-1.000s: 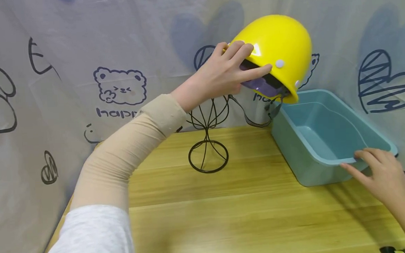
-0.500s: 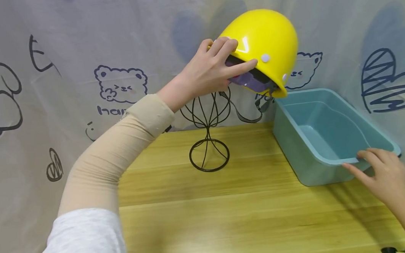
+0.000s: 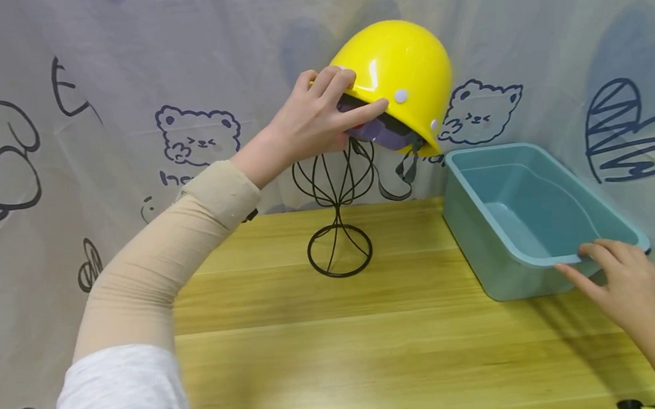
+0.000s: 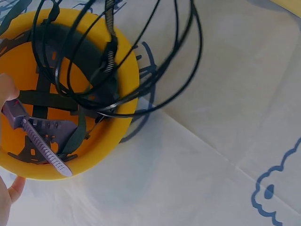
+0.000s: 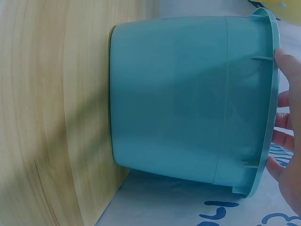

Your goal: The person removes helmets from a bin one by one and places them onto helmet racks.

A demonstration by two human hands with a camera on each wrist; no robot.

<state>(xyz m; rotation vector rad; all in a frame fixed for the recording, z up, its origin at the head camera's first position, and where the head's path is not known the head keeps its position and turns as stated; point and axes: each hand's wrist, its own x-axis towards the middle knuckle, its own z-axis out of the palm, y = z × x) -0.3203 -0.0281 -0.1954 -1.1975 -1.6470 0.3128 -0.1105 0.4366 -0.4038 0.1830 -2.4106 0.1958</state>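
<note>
Head view: The left-hand grip (image 3: 320,115) is closed over the brim of a yellow helmet (image 3: 403,58), fingers bent across the edge and one digit laid along the outside of the shell. The helmet is held in the air, well above the worktop (image 3: 340,340). Change noted: within the last second it has travelled leftward, from above the near side of the blue bin (image 3: 476,240) to above and slightly right of the black wire stand (image 3: 337,207), its tilt much the same. In my judgement, the work in hand now centres on helmet and stand, the bin being left aside. Orientation: crown up and to the right, hollow side down and to the left; the long axis appears to follow the brim, sloping from upper left at the fingers to lower right. Which end is the front cannot be established. A dark strap (image 3: 408,170) dangles beneath. The right-hand grip (image 3: 623,278) stays at the bin's near rim.

Left wrist view: The hollow side faces the camera, showing a ridged band (image 4: 44,145). The stand's ribs cross before it; contact with the shell cannot be confirmed.

Right wrist view: The bin stands upright on the worktop. The right-hand grip is narrowly parted, pinching the rim, some fingers beyond it and others against its outer edge.
</note>
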